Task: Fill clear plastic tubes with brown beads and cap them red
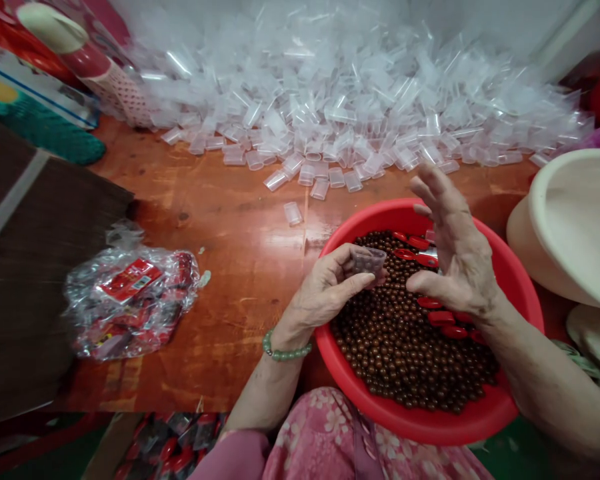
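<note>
Your left hand (325, 293) holds a small clear plastic cup (367, 261) between thumb and fingertips, mouth up, so its grip is closed. This orientation retains the contents, which appear to be a few brown beads, although the cup wall obscures the count. Your right hand (455, 247) is raised close to the cup with fingers spread and palm turned toward it; its grip is open and empty. Both forearms angle inward, placing the hands directly over the load. A green bead bracelet (286, 350) encircles the left wrist.

Directly below, a red plastic basin (523, 313) appears to rest at your lap, against a pink floral garment (330, 433). This position keeps its polished brown beads (405, 353) and red plastic pieces (443, 319) within reach of both hands.

Beyond the rim, a cream basin (575, 220) stands to the right. On the orange wooden bench (230, 267), a clear bag of red-labelled packets (130, 300) lies to the left, and one loose clear cup (293, 213) lies apart. Farthest away, a large heap of similar clear cups (350, 107) spreads across the bench
</note>
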### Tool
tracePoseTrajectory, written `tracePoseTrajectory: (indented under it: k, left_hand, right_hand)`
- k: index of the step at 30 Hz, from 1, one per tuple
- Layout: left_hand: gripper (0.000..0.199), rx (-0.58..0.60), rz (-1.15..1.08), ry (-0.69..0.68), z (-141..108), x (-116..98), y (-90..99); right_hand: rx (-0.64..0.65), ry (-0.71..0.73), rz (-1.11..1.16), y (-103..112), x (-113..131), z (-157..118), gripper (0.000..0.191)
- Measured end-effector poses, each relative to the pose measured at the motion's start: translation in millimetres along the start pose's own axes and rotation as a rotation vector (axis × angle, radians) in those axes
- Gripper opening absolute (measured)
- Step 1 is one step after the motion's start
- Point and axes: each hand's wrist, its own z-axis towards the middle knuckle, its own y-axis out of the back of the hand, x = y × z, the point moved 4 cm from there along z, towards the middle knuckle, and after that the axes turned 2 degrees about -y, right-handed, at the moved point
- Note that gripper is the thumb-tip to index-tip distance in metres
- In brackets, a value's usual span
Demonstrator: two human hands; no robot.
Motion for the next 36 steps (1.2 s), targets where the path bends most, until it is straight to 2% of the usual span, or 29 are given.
tracePoseTrajectory:
  k: [1,3,5,6,9,11,14,16,18,20,24,26,28,30,34,36]
  left_hand:
    - [0.024,-0.001,0.023,-0.021,-1,-1,-0.8]
    - [0.023,-0.008,0.06,-0.066,-2,-3,-2.1]
    - [0.022,-0.026,0.075,-0.085,-4,-5,-2.7]
    - [0.021,-0.037,0.079,-0.08,-5,-6,-2.7]
    - [0.02,-0.059,0.085,-0.047,-5,-7,-2.4]
    - [0.019,-0.06,0.103,-0.053,-5,-8,-2.1]
    - [0.019,-0.052,0.156,-0.084,-3,-9,-1.6]
    - [0.019,-0.051,0.165,-0.076,-3,-9,-1.5]
    - [0.02,-0.05,0.152,-0.052,-4,-9,-1.8]
    - [0.019,-0.045,0.148,-0.038,-5,-10,-2.4]
    - [0.02,-0.044,0.169,-0.028,-7,-12,-1.9]
    - [0.02,-0.035,0.168,-0.032,-6,-12,-1.1]
    - [0.019,-0.013,0.17,-0.041,-5,-11,-0.6]
    - [0.02,0.012,0.174,-0.047,-4,-9,-0.3]
    - [0.02,0.055,0.181,-0.06,-3,-6,0.5]
    - [0.02,0.07,0.189,-0.073,-3,-6,1.2]
  right_hand:
    - [0.03,0.08,-0.015,-4,4,-1,0.092]
    - [0.209,0.216,-0.051,-15,12,-3,0.086]
    - [0.338,0.254,-0.06,-17,16,-5,0.083]
    - [0.309,0.237,-0.046,-13,17,-4,0.083]
    - [0.104,0.162,-0.016,4,19,-2,0.084]
    - [0.137,0.169,-0.041,4,20,-3,0.079]
    - [0.351,0.169,-0.049,-3,21,-5,0.061]
    - [0.318,0.086,-0.005,7,21,-5,0.053]
    - [0.175,-0.029,-0.003,26,20,-5,0.046]
    - [0.092,-0.135,-0.1,47,17,-10,0.036]
    - [0.065,-0.235,-0.453,77,2,-35,0.023]
    - [0.056,-0.287,-0.531,85,-8,-50,0.019]
    - [0.139,-0.324,-0.529,81,-17,-63,0.017]
    - [0.274,-0.344,-0.551,68,-24,-70,0.018]
    - [0.474,-0.368,-0.622,35,-34,-69,0.02]
    - [0.54,-0.382,-0.61,26,-37,-66,0.018]
